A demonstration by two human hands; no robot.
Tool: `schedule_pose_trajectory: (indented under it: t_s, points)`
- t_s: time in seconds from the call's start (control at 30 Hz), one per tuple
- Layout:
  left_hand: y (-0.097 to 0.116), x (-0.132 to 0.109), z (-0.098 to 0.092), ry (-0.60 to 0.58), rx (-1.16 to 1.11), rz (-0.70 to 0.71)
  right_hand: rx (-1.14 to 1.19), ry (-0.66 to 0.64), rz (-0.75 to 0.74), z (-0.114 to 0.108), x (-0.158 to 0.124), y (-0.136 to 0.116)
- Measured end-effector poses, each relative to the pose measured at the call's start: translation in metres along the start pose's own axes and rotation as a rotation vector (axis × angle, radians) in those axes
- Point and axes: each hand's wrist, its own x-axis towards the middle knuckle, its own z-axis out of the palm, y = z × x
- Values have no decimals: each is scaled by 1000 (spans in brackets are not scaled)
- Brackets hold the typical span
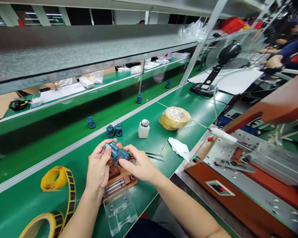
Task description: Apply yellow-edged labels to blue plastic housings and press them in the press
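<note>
Between both hands I hold a small dark-blue plastic housing point(117, 152) with a red patch on its side. My left hand point(99, 163) grips its left end, thumb on top. My right hand point(140, 162) pinches its right end, the thumb near the red patch. Right below them on the green bench lies a brown fixture point(131, 181) with metal rods and a hinged clear plastic plate point(120, 208); my hands and the housing hide part of it. Several similar dark-blue parts point(110, 131) stand behind, along the metal rail.
A white pump bottle point(143, 129), a yellow wrapped roll point(175, 118), black tweezers point(155, 156) and a white cloth point(179, 148) lie on the bench. Yellow label tape point(55, 178) curls at left. A fan point(208, 86) and a brown machine point(238, 185) stand at right. Other people work beyond.
</note>
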Motion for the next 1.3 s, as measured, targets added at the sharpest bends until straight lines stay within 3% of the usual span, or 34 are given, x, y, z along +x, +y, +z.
schedule_pose_trajectory:
  t_s: [0.13,0.23,0.43,0.5,0.63,0.77,0.93,1.1,1.2,1.3]
  points:
    - [-4,0,2,-38,-37,2,366,-11,118,15,-1,7]
    - [-7,0,1,-65,-39,-13,582,82,151,27,0,9]
    - [-7,-2,1,-45,-5,-30,726,143,268,33,1,5]
    - [-7,-1,1,-9,32,-27,772,102,310,33,2,1]
    - [-8,1,-2,71,192,65,849,-126,428,37,-1,-4]
    - [-8,-1,-4,134,332,112,668,-89,437,44,-8,0]
    - [0,-7,-3,214,519,155,297,-112,259,46,-15,4]
    - [8,-13,1,272,856,284,145,-111,168,45,-13,5]
    - [7,-12,0,256,859,308,116,-92,178,44,-12,7]
    - [2,-7,-3,188,696,207,147,-102,234,44,-13,6]
